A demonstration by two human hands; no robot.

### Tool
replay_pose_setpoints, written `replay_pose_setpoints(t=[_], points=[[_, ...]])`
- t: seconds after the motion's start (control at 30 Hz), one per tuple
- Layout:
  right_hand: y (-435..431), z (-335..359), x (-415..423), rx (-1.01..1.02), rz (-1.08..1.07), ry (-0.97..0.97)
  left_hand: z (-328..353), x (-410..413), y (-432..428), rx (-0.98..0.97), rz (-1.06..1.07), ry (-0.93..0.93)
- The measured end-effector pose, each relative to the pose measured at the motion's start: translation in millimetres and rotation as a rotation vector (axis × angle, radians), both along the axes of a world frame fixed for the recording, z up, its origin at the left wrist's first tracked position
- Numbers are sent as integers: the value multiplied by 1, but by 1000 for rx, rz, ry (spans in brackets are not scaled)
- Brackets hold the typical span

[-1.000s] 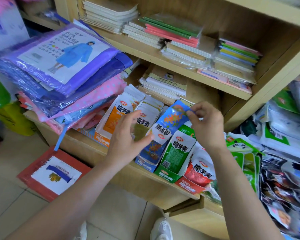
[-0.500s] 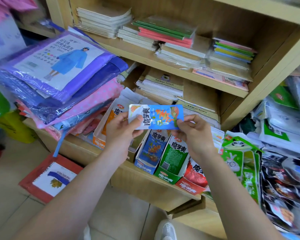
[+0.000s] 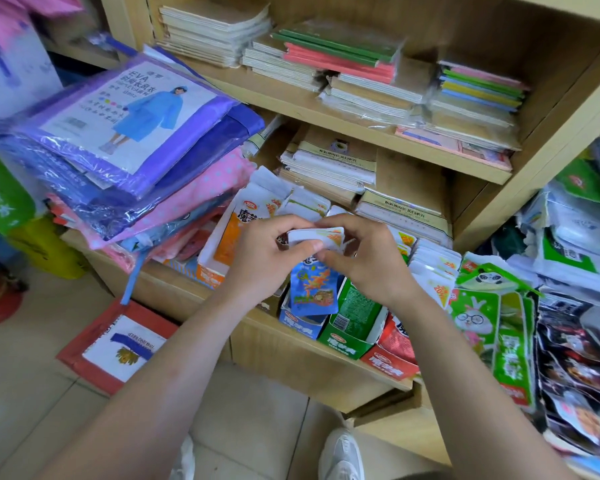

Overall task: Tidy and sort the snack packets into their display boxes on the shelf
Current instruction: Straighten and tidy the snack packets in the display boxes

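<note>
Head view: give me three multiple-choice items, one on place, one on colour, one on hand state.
1. Where is the blue packet?
A. in a drawer
B. at the blue display box
C. on a chair

2. What colour is the box just right of the blue one?
A. green
B. black
C. purple

3. What are the hands doing?
A. both empty
B. only the left holds
C. both pinch the packet's top

B: its lower end meets the blue box.
A: the green box adjoins it.
C: left hand and right hand both curl fingers onto its white top edge.
</note>
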State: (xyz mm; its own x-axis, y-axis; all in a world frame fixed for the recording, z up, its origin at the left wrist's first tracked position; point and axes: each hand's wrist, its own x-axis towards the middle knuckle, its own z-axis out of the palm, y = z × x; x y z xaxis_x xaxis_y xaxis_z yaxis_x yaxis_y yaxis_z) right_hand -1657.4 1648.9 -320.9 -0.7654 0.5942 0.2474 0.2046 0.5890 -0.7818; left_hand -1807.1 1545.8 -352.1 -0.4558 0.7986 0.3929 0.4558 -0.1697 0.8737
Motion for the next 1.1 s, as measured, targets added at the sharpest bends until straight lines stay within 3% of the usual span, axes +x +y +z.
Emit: replay_pose_setpoints(t=[0.17, 0.3, 0.47, 0.6, 0.73, 0.87, 1.03, 1.1], points=[[15, -18, -4, 54, -198, -12, -11, 4, 2, -80, 10, 31], [26, -29, -1, 199, -408, -54, -26, 0, 0, -127, 72, 316], [26, -35, -3, 378, -417, -229, -41, 5, -8, -418, -105, 762], [22, -44, -5, 519, -346, -277, -52, 15, -11, -622, -199, 851], [29, -49, -1, 665, -414, -252, -52, 16, -12, -636, -210, 878], [34, -45, 3, 589, -423, -257, -51, 16, -12, -607, -214, 856], [34, -4, 23, 262, -249, -134, -47, 15, -11, -502, -198, 762], [39, 10, 38, 227, -268, -96, -46, 15, -9, -421, -146, 716]])
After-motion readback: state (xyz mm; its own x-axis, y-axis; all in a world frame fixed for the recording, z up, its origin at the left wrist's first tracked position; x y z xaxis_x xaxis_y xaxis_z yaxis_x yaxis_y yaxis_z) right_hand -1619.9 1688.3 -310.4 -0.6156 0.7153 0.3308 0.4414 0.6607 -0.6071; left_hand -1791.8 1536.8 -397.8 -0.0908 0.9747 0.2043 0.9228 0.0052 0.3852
